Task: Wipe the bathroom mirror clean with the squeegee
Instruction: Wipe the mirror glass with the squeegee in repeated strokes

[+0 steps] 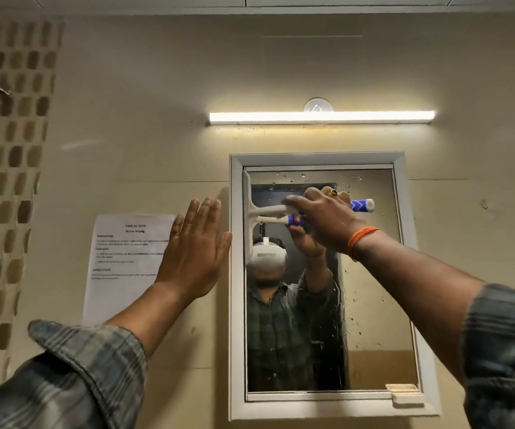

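A white-framed mirror [373, 305] hangs on the beige wall, its glass spotted with water drops on the right side and top. My right hand [321, 218] grips the blue-and-white handle of a white squeegee [268, 209]. The blade stands upright against the glass along the mirror's left edge, near the top. My left hand [194, 252] is flat with fingers apart, pressed on the wall just left of the frame, holding nothing. The glass reflects a person wearing a white headset.
A printed task sheet [123, 267] is stuck on the wall left of the mirror, partly behind my left hand. A lit tube light [321, 117] runs above the mirror. A small white ledge [406, 396] sticks out at the frame's lower right corner. Brown patterned tiles [5, 168] cover the far left wall.
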